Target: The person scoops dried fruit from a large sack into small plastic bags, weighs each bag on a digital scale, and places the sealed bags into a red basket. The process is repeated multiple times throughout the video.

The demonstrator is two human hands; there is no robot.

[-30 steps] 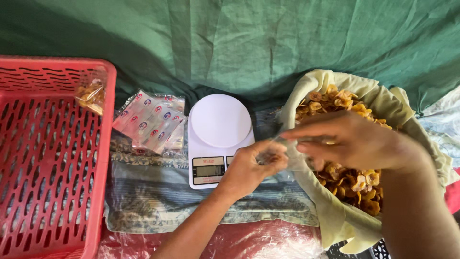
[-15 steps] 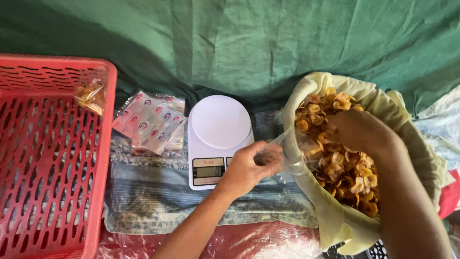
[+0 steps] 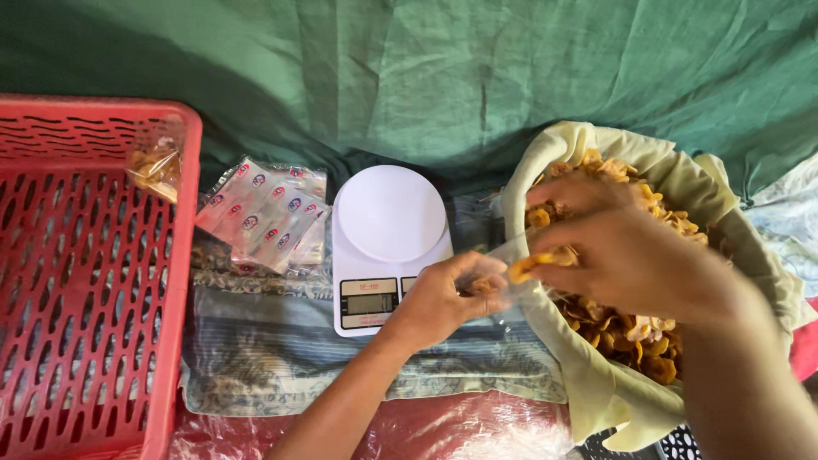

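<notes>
Your left hand (image 3: 447,298) pinches the thin, slippery clear bag (image 3: 503,260) open by its rim beside the white scale (image 3: 388,243), while your right hand (image 3: 626,255) loosely cups light, brittle chips (image 3: 537,262) over the cloth-lined sack (image 3: 596,392).

Golden chips (image 3: 626,328) in cloth-lined basket (image 3: 596,392)

— Any packets about?
— A fanned stack of clear sachets (image 3: 262,213) with red-and-blue round labels, far left of the white scale (image 3: 388,243). A small filled bag (image 3: 155,166) sits in the red crate's far corner.
— Screens?
— The scale's grey display (image 3: 368,303), near edge.
</notes>
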